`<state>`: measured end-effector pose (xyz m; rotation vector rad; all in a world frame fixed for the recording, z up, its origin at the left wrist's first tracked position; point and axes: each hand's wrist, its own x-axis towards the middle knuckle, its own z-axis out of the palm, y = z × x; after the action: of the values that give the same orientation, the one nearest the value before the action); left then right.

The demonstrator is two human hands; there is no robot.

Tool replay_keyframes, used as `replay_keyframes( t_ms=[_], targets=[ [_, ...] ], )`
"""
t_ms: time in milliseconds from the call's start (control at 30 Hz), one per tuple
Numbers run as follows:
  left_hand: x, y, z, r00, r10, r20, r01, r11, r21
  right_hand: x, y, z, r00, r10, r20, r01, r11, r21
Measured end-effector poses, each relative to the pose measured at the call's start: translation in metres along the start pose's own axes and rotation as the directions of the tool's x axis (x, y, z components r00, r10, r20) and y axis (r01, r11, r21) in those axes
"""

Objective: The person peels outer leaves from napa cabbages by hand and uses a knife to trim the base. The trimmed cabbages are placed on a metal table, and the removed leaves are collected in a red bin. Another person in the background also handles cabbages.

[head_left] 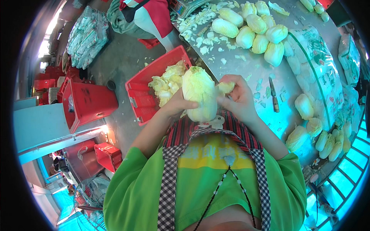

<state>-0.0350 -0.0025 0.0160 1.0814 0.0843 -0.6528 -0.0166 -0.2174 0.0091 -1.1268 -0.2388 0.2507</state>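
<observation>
A pale napa cabbage stands in front of my chest, its leafy end away from me. My left hand grips it from the left, the thumb across its lower part. At its right side my right hand pinches a piece of cabbage leaf; whether that piece is still joined to the head cannot be told. Just beyond my left hand, a red plastic crate holds loose outer leaves. A knife lies on the metal table to the right of my right hand.
Several napa cabbages are piled at the table's far side, near scattered leaf scraps. A large clear bag of cabbages lies at the right, with more heads nearer me. Another person stands beyond the crate. A red bin is at the left.
</observation>
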Motion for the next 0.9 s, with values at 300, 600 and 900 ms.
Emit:
replay_keyframes(
  t_ms=[300,600,900],
  targets=[
    [-0.001,-0.002,0.005,0.999,0.025,0.042,-0.026,0.999,0.023,0.009,-0.018,0.004,0.988,0.152,-0.016,-0.147,0.915,-0.376],
    [-0.005,-0.025,-0.013,0.997,0.068,0.044,-0.063,0.992,-0.107,0.005,-0.026,0.006,0.979,0.205,0.006,-0.179,0.868,-0.463],
    [-0.006,-0.018,-0.042,0.970,0.146,-0.195,-0.222,0.864,-0.452,-0.012,0.003,-0.068,0.865,0.291,0.409,-0.219,0.952,-0.215]
  ],
)
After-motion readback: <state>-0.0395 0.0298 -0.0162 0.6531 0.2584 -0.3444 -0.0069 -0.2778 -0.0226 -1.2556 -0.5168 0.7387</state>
